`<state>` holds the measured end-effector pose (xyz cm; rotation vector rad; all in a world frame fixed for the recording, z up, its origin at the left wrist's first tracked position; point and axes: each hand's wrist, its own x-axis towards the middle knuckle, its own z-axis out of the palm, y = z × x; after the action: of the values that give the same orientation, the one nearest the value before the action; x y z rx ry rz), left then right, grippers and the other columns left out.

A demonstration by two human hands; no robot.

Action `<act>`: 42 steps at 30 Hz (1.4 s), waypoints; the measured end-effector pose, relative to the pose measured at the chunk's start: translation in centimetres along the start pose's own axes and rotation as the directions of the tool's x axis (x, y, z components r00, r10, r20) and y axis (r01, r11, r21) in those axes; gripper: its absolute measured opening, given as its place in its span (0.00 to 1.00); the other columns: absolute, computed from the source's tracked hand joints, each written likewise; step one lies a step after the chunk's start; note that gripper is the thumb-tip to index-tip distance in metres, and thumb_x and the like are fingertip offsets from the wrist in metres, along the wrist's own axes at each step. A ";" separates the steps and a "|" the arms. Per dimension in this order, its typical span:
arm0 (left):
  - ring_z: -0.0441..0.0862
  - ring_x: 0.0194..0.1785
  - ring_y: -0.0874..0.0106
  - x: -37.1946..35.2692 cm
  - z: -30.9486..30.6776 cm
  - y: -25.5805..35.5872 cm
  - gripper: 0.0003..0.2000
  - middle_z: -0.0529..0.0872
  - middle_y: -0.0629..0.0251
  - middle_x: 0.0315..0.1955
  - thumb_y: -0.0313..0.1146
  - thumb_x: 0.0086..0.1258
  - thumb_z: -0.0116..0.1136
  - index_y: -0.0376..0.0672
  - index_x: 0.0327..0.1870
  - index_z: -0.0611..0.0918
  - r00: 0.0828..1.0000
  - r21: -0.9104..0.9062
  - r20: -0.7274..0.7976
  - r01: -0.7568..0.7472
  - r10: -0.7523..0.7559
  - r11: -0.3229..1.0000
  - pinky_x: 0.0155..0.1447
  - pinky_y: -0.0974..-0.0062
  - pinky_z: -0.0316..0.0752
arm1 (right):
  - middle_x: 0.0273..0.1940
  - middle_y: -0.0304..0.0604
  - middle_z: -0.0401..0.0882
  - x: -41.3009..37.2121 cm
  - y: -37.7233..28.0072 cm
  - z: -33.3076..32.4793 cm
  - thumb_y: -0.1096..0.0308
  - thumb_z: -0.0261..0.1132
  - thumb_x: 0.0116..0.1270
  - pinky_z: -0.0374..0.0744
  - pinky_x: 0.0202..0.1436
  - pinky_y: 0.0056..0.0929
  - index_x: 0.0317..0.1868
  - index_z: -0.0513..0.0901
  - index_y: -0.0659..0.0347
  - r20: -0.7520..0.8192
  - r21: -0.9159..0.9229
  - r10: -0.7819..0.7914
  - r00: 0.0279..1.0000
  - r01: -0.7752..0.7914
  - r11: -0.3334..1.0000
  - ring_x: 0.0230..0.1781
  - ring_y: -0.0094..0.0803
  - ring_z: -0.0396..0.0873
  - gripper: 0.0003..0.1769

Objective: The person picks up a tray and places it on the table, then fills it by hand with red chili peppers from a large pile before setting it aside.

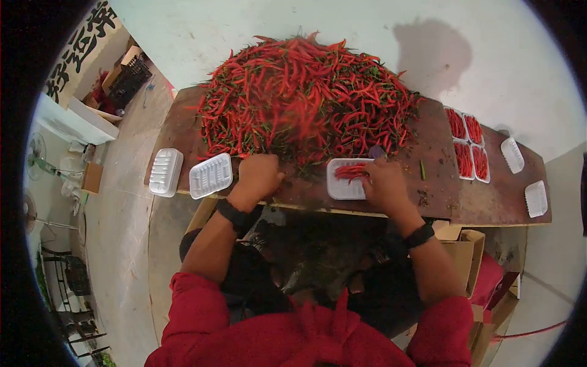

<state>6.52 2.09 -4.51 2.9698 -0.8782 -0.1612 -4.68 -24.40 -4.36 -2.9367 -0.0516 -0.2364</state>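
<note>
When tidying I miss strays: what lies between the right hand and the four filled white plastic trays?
A slim green chili and dark scraps on the brown tabletop, as the head view shows.

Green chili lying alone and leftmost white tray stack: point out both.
Green chili (422, 170): head view, middle of its length.
Leftmost white tray stack (163, 174): head view, ribbed upper face.

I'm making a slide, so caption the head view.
Left hand at the edge of a chili heap, right hand at a partly filled tray.
</note>
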 end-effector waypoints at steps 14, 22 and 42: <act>0.81 0.36 0.52 -0.2 2.2 -1.1 0.12 0.83 0.50 0.28 0.39 0.52 0.57 0.38 0.29 0.80 0.999 -0.095 -0.042 -0.019 0.015 0.995 0.39 0.55 0.75 | 0.37 0.47 0.81 -0.9 -3.5 1.6 0.68 0.65 0.51 0.74 0.44 0.44 0.37 0.81 0.58 -0.128 0.225 -0.165 0.978 0.190 0.956 0.40 0.47 0.78 0.11; 0.79 0.26 0.69 -1.6 -0.4 3.8 0.11 0.82 0.59 0.24 0.35 0.52 0.63 0.36 0.30 0.78 0.997 -0.731 -0.001 -0.051 0.074 0.681 0.31 0.70 0.72 | 0.31 0.50 0.81 -0.9 -6.9 1.7 0.64 0.66 0.53 0.76 0.38 0.39 0.36 0.80 0.62 -0.046 0.569 0.011 0.999 0.017 0.822 0.35 0.47 0.80 0.12; 0.72 0.25 0.78 -5.2 1.3 6.0 0.18 0.76 0.70 0.23 0.47 0.74 0.42 0.41 0.32 0.77 0.967 -0.979 0.189 0.172 0.172 0.110 0.32 0.77 0.67 | 0.33 0.56 0.80 -3.6 -6.7 0.8 0.65 0.64 0.51 0.76 0.42 0.46 0.41 0.77 0.63 0.097 0.647 0.025 0.995 -0.082 0.758 0.38 0.53 0.78 0.17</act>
<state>-1.22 -0.12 -4.91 1.5707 -0.4047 -0.8070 -8.47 -17.76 -4.46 -2.2367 -0.0486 -0.0621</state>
